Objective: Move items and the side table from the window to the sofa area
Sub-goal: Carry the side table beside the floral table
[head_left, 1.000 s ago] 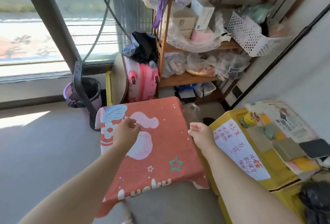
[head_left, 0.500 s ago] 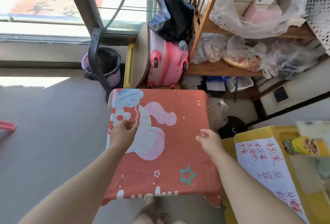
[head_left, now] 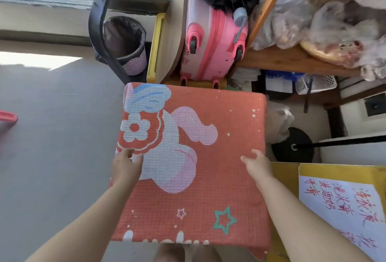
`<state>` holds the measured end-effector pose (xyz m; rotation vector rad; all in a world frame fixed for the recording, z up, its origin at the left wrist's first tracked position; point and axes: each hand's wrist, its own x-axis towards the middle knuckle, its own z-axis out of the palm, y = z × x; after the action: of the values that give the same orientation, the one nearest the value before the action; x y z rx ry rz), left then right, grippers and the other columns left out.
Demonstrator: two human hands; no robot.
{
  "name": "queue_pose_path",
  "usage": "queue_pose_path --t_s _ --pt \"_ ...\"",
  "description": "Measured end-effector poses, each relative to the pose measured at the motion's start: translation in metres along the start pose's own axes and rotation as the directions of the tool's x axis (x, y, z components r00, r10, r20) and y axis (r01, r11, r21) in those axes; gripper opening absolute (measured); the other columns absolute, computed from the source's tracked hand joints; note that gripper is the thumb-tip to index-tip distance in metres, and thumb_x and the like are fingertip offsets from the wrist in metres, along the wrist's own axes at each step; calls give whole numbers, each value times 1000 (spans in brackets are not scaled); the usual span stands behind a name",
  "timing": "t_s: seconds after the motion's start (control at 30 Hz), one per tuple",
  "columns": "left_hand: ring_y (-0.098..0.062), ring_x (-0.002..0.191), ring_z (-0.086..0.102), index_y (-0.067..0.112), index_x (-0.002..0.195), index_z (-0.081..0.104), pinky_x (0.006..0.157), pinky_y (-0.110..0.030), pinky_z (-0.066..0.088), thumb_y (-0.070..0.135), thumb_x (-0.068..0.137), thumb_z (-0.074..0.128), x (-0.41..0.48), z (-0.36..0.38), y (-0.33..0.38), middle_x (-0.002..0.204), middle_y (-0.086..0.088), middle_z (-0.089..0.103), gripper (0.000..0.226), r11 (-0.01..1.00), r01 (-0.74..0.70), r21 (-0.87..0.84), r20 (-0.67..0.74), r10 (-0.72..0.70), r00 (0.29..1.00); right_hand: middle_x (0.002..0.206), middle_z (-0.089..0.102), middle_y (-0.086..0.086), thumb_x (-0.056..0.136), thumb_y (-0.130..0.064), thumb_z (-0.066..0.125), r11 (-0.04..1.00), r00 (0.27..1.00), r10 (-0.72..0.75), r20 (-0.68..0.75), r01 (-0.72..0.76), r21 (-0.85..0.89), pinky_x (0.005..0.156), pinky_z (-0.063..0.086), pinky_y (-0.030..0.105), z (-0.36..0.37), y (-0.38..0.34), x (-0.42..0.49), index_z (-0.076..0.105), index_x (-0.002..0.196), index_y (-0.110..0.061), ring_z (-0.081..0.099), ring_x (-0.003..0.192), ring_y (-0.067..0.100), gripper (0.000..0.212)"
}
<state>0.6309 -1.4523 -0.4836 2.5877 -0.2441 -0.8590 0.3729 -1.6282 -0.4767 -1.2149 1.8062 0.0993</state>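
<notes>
The side table (head_left: 229, 178) stands right below me near the window, covered by an orange-red cloth with a white and pink cartoon figure and a green star. My left hand (head_left: 125, 165) lies on the cloth at the table's left edge, fingers spread. At the right edge, my right hand (head_left: 258, 164) rests with its fingers reaching over the top. Neither hand clearly grips the table. The table's legs are hidden under the cloth.
A pink suitcase (head_left: 211, 40) and a leaning board (head_left: 171, 42) stand just behind the table. A lined bin (head_left: 125, 42) sits by the window, wooden shelves (head_left: 292, 59) with plastic bags at right, a yellow box with a paper note (head_left: 338, 205) beside my right arm. Grey floor (head_left: 52, 136) at left.
The view has tilted down and closer to the table. Both hands have slid outward to the table's left and right edges.
</notes>
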Motion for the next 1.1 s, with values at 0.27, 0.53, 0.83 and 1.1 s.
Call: queue_pose_path --t_s 0.27,0.53,0.83,1.1 --pt "-38 126 39 3 127 49 105 -44 31 30 87 60 51 20 -6 128 -23 45 49 988 48 145 -149 -26 988 145 30 13 88 -29 58 971 969 -52 -241 -7 -238 102 38 46 20 5 50 31 144 -16 32 132 34 64" --pt "-37 120 49 5 126 49 100 -44 39 47 84 59 83 25 -22 126 -20 54 60 993 111 51 -58 -108 992 139 44 17 82 -46 62 994 964 94 -248 -103 -26 97 44 48 20 38 77 31 141 -9 49 120 40 77" --pt "-41 108 56 -3 109 56 91 -48 47 68 68 64 95 17 -32 113 -23 60 82 970 235 68 -65 -231 971 99 69 13 62 -53 76 973 963 230 -143 -222 67 67 55 39 -2 32 78 62 106 -5 66 77 31 67" --pt "-40 104 57 -4 103 56 84 -45 46 65 67 67 60 -7 -36 107 -23 61 78 971 240 17 -70 -238 969 103 68 17 63 -51 77 978 964 206 -171 -206 14 79 54 41 -24 17 38 61 108 -1 66 87 35 69"
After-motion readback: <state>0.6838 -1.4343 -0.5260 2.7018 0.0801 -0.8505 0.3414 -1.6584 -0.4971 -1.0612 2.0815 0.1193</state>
